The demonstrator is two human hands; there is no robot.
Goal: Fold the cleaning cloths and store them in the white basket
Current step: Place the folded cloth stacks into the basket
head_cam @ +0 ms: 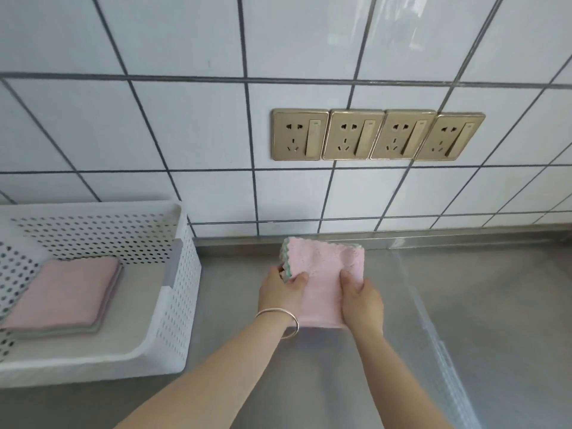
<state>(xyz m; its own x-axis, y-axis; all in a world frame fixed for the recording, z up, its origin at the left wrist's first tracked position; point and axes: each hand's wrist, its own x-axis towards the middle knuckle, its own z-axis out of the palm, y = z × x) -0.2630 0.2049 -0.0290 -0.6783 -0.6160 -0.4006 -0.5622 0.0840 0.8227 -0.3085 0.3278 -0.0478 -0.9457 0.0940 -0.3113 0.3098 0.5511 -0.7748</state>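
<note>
Head cam: both hands are working one pink cloth (pixel 325 274) on the steel counter (pixel 464 305), approx mid-frame, just in front of the wall edge. Cloth is folded over w/ a green layer showing at its scalloped left edge; far end is lifting off the counter a bit.

Left hand (pixel 280 289) is gripping the cloth's left edge, thumb on top, fingers curling under, so it's pinching the layers. Silver bangle (pixel 278 323) is sitting on that wrist.

Right hand (pixel 360 301) is holding the right side, thumb lying on top of the pink face, fingers wrapping round the edge underneath; fingertips hidden, can't tell how far they're curling.

Basket (pixel 182 305) is sitting at the left on the same counter, well apart from the hands, back against the tiled wall (pixel 185 134). White, perforated sides. Inside: a flat stack of folded cloths (pixel 65 292), pink on top, greenish/grey edges peeking out below, lying on the basket floor toward its left side.

Four gold sockets (pixel 376 136) are lining up in a row on the wall above the hands.
</note>
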